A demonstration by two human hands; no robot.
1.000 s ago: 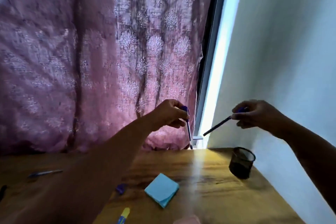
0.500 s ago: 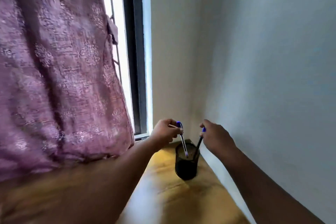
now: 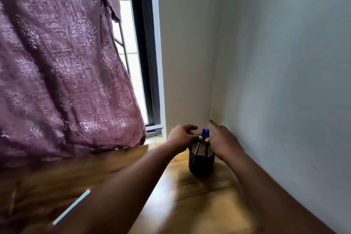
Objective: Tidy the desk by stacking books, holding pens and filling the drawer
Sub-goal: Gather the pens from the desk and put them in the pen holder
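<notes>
A black mesh pen holder [image 3: 201, 161] stands on the wooden desk [image 3: 190, 207] near the corner of the walls. Two pens with blue caps [image 3: 205, 132] stand inside it, caps just above the rim, shafts showing through the mesh. My left hand [image 3: 180, 137] hovers at the holder's left rim with fingers apart, fingertips close to the pens. My right hand [image 3: 223, 141] is at the right rim, fingers spread and forefinger raised, thumb next to a pen.
A purple patterned curtain [image 3: 66, 62] hangs over the desk's back left. A bright window with a dark frame [image 3: 146, 53] is behind it. A pale wall [image 3: 284, 81] borders the desk's right side. The edge of a light blue notepad [image 3: 73, 206] shows at lower left.
Both hands have lowered the pens fully into the holder and their fingers have spread off them. The view has closed in on the holder.
</notes>
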